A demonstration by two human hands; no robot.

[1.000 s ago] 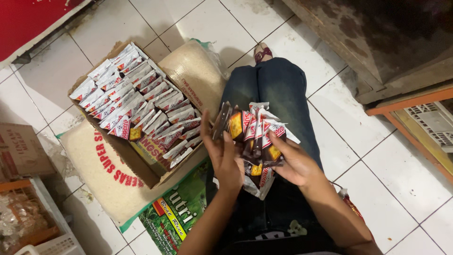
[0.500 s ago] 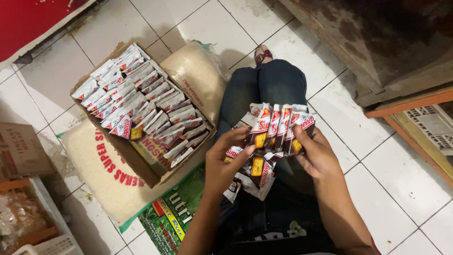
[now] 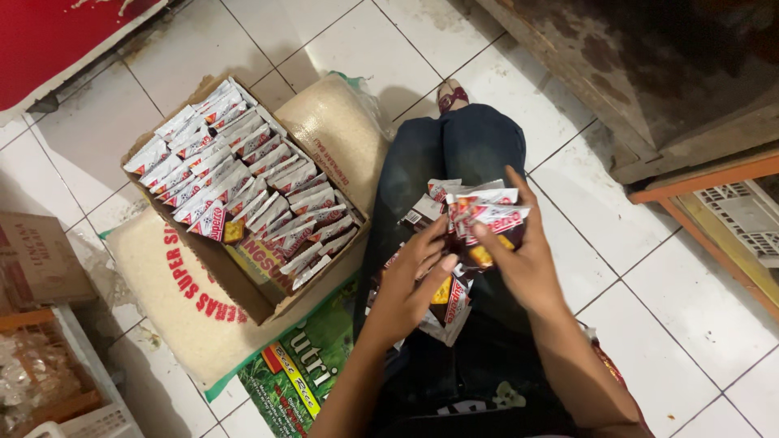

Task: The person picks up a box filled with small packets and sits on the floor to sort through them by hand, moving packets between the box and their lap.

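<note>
A fanned bunch of sachets [image 3: 475, 212] sits at twelve o'clock of the right hand [image 3: 526, 264], which clasps it, while the left hand [image 3: 410, 284] pinches its lower packets.

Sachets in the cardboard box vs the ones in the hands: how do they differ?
The sachets in the cardboard box stand packed in neat rows; the sachets in the hands form a loose, uneven bunch over the lap. The boxed ones rest untouched on rice sacks; the bunch is gripped by the right hand, with the left hand on it. Both look like the same red-and-white packets.
</note>
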